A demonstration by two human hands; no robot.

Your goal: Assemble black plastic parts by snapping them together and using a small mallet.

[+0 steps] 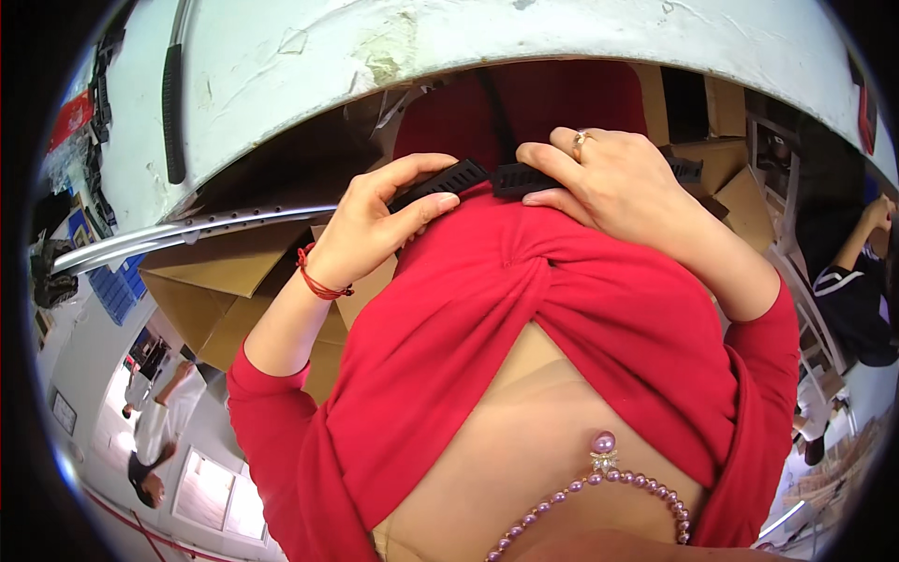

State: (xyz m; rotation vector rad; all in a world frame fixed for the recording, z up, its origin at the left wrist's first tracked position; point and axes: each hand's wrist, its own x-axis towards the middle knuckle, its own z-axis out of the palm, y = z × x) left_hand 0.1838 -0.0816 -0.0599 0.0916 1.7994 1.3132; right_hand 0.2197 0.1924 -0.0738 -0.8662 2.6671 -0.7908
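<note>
My left hand (379, 206), with a red cord bracelet at its wrist, pinches a black slotted plastic strip (465, 175) between thumb and fingers. My right hand (609, 178), wearing a ring, grips a second black slotted piece (513, 179) by its thumb and fingers. A similar black slotted end (688, 170) sticks out beyond the back of that hand; whether it is the same piece I cannot tell. Both pieces are held against my red top at waist height, their near ends close together with a narrow gap between them.
A pale, worn table (449, 37) curves across the front, with a black-handled tool (173, 112) on its left side. Under its edge stand open cardboard boxes (220, 267) and a metal rail (201, 225). Other people are at the left (164, 421) and far right (857, 290).
</note>
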